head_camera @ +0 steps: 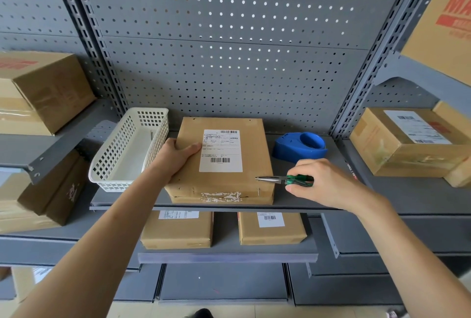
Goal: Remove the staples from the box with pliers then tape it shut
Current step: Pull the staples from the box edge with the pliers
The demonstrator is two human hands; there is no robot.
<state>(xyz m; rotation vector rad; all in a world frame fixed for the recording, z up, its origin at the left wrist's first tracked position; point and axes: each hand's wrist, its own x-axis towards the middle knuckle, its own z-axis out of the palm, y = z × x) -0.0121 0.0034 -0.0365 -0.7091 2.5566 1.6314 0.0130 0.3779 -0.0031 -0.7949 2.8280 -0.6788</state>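
Cardboard box (pixel 221 162): flat on the shelf (pixel 382 190) near its front edge, between basket (pixel 127 149) and tape dispenser (pixel 300 146); I judge it light, stiff, flaps dentable.
Staple (pixel 259 191): thin metal, at the front right corner; small and likely to slip.
Left hand (pixel 175 157): fingers spread flat on the box's left edge, pinning it; I'd hold there.
Right hand (pixel 321 182): fingers wrapped around the pliers (pixel 283 180), green grips.
Jaws: nearly closed, empty, just above the staple.

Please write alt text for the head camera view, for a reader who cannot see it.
A person's left hand steadies a labelled cardboard box on a grey shelf while the right hand points green-handled pliers at its near right corner. A white basket stands left of it, a blue tape dispenser right.
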